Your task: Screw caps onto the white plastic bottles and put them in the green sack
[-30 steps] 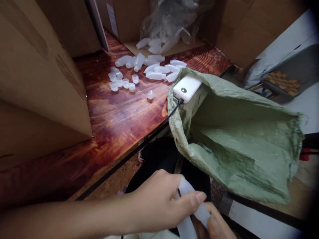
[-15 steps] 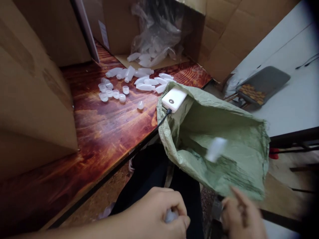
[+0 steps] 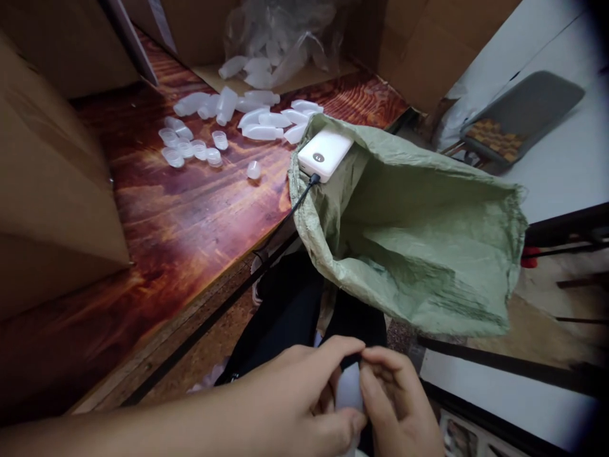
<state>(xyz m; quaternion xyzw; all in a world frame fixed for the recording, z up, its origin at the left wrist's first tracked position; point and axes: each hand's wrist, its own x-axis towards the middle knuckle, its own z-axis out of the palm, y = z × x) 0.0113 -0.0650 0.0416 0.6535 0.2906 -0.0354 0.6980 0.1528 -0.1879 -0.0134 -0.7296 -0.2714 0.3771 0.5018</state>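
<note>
My left hand [image 3: 295,400] and my right hand [image 3: 399,406] meet at the bottom of the view, over my lap. Both pinch a small translucent white plastic bottle [image 3: 349,393], mostly hidden between the fingers. Just above them gapes a green woven sack [image 3: 413,235], its mouth wide. A white power bank [image 3: 325,154] with a black cable lies on the sack's rim at the table edge. More white bottles [image 3: 259,117] and loose caps [image 3: 193,147] lie scattered on the wooden table [image 3: 190,216].
Cardboard boxes [image 3: 52,171] wall the table's left and back. A clear plastic bag [image 3: 285,38] of bottles spills from the back box. A grey chair [image 3: 523,117] and a white surface sit to the right.
A bottle flew into the green sack half a second ago. My hands then came together again on another bottle. The view shifted slightly.
</note>
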